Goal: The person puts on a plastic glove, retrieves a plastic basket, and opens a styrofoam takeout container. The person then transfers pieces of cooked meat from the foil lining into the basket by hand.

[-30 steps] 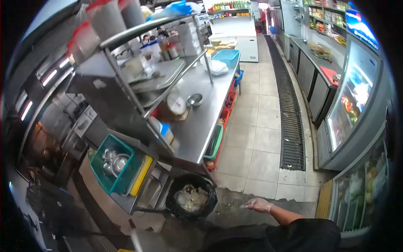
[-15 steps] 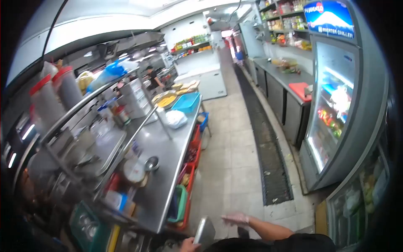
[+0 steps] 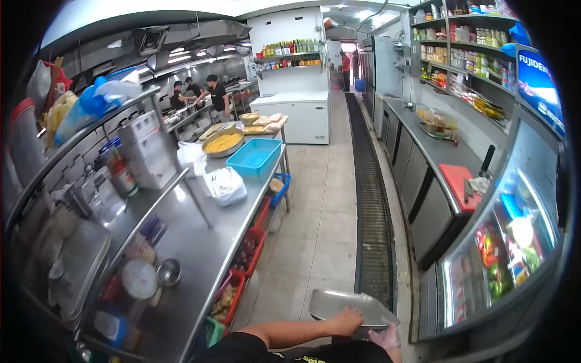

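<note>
A shallow metal tray (image 3: 327, 300) is held in front of the body, low in the view, above the tiled floor. My left hand (image 3: 347, 320) reaches across from the left, its fingers closed on the near edge of the tray. On the right, my right hand (image 3: 385, 336), in a clear plastic glove, is at the tray's near right corner; its fingers are partly hidden, and its hold cannot be made out. The tray looks empty on the part that shows.
A steel table (image 3: 200, 242) with a metal bowl (image 3: 169, 272), white bags (image 3: 226, 185) and a blue basin (image 3: 254, 156) runs along the left. Right: a counter (image 3: 417, 142), red board (image 3: 460, 184) and glass-door chiller (image 3: 502, 242). A floor grate (image 3: 370, 212) runs ahead. Several people stand further back.
The view has swung up and along the aisle, and the bin has left it. The tray, first seen in my left hand half a second ago, is now in front with both hands at it.
</note>
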The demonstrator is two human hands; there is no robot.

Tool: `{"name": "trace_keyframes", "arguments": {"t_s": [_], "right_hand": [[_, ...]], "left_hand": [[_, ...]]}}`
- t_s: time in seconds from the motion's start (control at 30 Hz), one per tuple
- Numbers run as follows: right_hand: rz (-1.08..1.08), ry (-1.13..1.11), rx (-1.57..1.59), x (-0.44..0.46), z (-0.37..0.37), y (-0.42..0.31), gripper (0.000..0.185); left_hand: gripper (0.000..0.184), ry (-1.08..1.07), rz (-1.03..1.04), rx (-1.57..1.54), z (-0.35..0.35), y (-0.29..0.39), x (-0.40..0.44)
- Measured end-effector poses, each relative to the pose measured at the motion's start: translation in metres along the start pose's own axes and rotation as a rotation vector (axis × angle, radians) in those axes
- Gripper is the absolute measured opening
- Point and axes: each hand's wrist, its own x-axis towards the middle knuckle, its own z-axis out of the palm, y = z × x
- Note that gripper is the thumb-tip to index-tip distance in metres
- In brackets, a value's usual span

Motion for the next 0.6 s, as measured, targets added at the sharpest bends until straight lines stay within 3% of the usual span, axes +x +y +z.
{"name": "trace_keyframes", "arguments": {"t_s": [0.07, 0.1, 0.13, 0.17, 0.2, 0.27, 0.3, 0.33, 0.37, 0.4, 0.47, 0.5, 0.57, 0.6], "right_hand": [[-0.120, -0.032, -0.206, 0.062, 0.001, -0.028, 0.047], [-0.067, 0.081, -0.267, 0.079, 0.026, -0.051, 0.050], [-0.199, -0.019, -0.385, 0.114, 0.042, -0.066, 0.046], [-0.312, -0.108, -0.490, 0.155, 0.037, -0.066, 0.041], [-0.279, 0.040, -0.687, 0.245, -0.018, -0.075, 0.033], [-0.176, 0.091, -0.630, 0.242, 0.074, -0.122, 0.029], [-0.094, 0.167, -0.572, 0.210, 0.177, -0.126, 0.026], [-0.248, 0.103, -0.781, 0.220, 0.212, -0.141, 0.019], [-0.292, 0.100, -0.890, 0.254, 0.224, -0.154, 0.018], [-0.339, 0.095, -0.999, 0.287, 0.240, -0.167, 0.017], [-0.416, 0.062, -1.044, 0.288, 0.322, -0.198, 0.017], [-0.462, 0.060, -1.131, 0.304, 0.346, -0.212, 0.017], [-0.552, -0.161, -1.092, 0.348, 0.391, -0.246, 0.015], [-0.588, -0.232, -0.907, 0.402, 0.392, -0.259, 0.012]], "left_hand": [[0.016, -0.059, -0.009, 0.030, -0.013, -0.042, 0.043], [0.017, -0.060, -0.056, 0.033, -0.021, -0.066, 0.064], [0.019, -0.078, -0.109, 0.030, -0.018, -0.086, 0.073], [0.022, -0.055, -0.181, 0.061, 0.007, -0.114, 0.086], [0.022, -0.068, -0.211, 0.050, -0.004, -0.128, 0.085], [0.029, -0.089, -0.288, -0.184, -0.040, -0.172, 0.087], [0.033, -0.007, -0.294, -0.395, -0.039, -0.210, 0.092], [0.037, 0.079, -0.293, -0.610, -0.032, -0.250, 0.094], [0.041, 0.340, -0.383, -0.742, -0.047, -0.281, 0.088], [0.043, 0.452, -0.722, -0.802, -0.066, -0.316, 0.083], [0.039, 0.665, -0.970, -1.050, -0.103, -0.415, 0.055], [0.034, 0.908, -1.126, -1.007, -0.129, -0.449, 0.046], [0.029, 1.295, -1.220, -0.783, -0.132, -0.567, 0.027], [0.040, 1.210, -1.224, -1.141, -0.156, -0.618, 0.006]]}}
